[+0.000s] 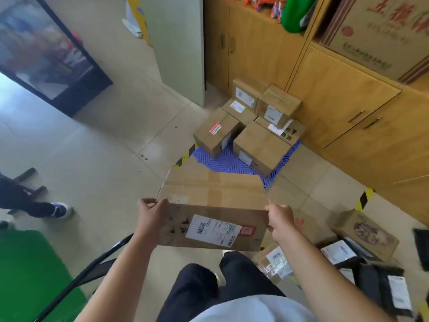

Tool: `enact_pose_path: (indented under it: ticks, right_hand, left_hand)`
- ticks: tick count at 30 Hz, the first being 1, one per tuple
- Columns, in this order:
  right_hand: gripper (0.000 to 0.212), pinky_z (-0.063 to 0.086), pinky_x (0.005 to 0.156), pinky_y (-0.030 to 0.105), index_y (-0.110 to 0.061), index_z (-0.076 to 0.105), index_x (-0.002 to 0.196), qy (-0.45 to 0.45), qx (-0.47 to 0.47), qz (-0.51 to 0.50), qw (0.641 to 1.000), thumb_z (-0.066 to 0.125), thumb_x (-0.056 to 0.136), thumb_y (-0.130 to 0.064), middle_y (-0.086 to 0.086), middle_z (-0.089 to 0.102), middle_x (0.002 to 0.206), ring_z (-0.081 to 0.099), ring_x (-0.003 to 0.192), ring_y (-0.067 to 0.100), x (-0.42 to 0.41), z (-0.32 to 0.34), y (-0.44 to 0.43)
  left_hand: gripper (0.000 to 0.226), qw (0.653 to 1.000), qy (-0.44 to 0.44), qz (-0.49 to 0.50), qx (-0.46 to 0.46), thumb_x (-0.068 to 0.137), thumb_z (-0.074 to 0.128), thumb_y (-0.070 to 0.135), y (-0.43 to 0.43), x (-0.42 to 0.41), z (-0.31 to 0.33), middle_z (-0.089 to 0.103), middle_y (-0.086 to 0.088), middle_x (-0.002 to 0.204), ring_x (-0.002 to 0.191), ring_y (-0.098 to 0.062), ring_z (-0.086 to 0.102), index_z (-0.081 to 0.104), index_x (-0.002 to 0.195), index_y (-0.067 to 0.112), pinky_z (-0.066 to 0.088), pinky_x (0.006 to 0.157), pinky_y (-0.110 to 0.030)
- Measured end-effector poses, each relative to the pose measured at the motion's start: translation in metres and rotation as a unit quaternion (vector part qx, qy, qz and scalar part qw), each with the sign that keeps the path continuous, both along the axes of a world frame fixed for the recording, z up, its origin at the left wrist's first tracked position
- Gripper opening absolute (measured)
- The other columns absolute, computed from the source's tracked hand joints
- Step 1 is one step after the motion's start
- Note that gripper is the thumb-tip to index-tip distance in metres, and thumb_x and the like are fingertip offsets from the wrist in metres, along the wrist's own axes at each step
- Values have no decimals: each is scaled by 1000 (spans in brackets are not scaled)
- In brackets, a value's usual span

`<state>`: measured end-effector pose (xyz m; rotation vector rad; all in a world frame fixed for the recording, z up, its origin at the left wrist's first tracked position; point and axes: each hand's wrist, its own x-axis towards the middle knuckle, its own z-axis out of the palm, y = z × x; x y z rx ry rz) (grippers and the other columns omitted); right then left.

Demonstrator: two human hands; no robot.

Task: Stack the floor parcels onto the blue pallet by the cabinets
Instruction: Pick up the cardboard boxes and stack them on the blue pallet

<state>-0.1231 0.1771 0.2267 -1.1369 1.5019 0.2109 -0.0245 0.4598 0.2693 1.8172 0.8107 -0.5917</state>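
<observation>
The carry step is in hand: a wide, flat carton point(213, 205) hangs in the air between the person and the blue pallet point(222, 162), its label side toward the camera. The left grip point(151, 213) holds its left end, fingers curled over the top edge, and the right grip point(279, 219) clasps the right end likewise. The pallet lies on the floor against the wooden cabinets point(336, 108) and carries several brown parcels point(261, 145), two high at the back, with bare blue showing at the near corner. The next move, I judge, calls for lowering the carton level onto that bare corner or atop the front boxes without nudging them. More floor parcels point(364, 231) and dark mailer bags point(392, 291) lie at the right, not yet moved.
</observation>
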Motion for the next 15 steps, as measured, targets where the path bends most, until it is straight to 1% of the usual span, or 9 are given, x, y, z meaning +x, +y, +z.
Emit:
enact_pose_path:
  ticks: [1,2,4,6,8,10,12,14,15]
  right_hand:
    - [13,45,58,33,-2,58,98,9,10,-20,1000,58,85,-2,19,62,92,54,70,26,10,0,-1]
    - [15,44,55,30,-2,59,100,18,22,-38,999,58,84,-1,16,60,87,54,67,24,18,-1,-3]
    - [16,42,52,29,-3,60,97,44,33,-67,996,60,81,-2,13,58,82,52,62,22,31,-9,-9]
    - [16,41,54,30,-2,61,94,78,32,-97,992,63,79,-6,11,59,81,52,63,23,39,-23,-10]
    - [21,46,62,34,0,61,98,119,27,-137,983,68,80,-10,13,62,85,56,70,27,44,-44,-9]
    - [20,51,69,41,-1,58,99,145,43,-182,972,68,84,-8,16,62,94,59,82,31,50,-67,-4]
    - [16,55,76,48,-5,56,103,162,72,-230,957,64,89,-4,18,61,101,60,89,34,56,-96,0]
    - [21,55,74,49,-6,56,113,173,96,-268,943,62,92,-4,19,61,109,61,97,36,58,-133,5]
    - [22,54,71,47,-6,55,115,175,106,-286,936,60,94,-4,19,61,109,62,100,36,61,-153,6]
  left_hand:
    - [36,1000,11,-2,5,87,66,35,-2,17,-7,61,-16,106,79,-31,61,47,111,16,52,58,-39]
    - [36,1000,22,-5,10,87,66,34,-4,33,-15,62,-18,106,79,-31,61,49,110,11,51,61,-40]
    - [25,999,29,-19,7,89,67,25,-12,66,-33,63,-22,99,75,-28,60,55,94,4,52,69,-42]
    - [23,997,57,-41,11,88,71,19,-25,96,-54,61,-18,87,71,-25,58,54,80,5,55,82,-47]
    - [24,994,92,-62,13,83,76,19,-35,124,-84,61,-15,83,72,-26,59,58,79,5,55,88,-49]
    - [21,989,109,-99,32,83,76,18,-45,151,-120,64,-13,85,72,-24,60,63,87,4,57,80,-41]
    - [22,979,136,-147,39,86,71,13,-56,179,-163,67,-14,98,79,-23,61,66,104,2,53,72,-32]
    - [26,967,171,-187,27,92,64,11,-64,201,-207,63,-13,122,100,-26,62,63,116,4,52,76,-26]
    - [33,959,183,-213,26,94,61,12,-66,209,-230,59,-10,128,113,-26,59,59,126,5,52,77,-21]
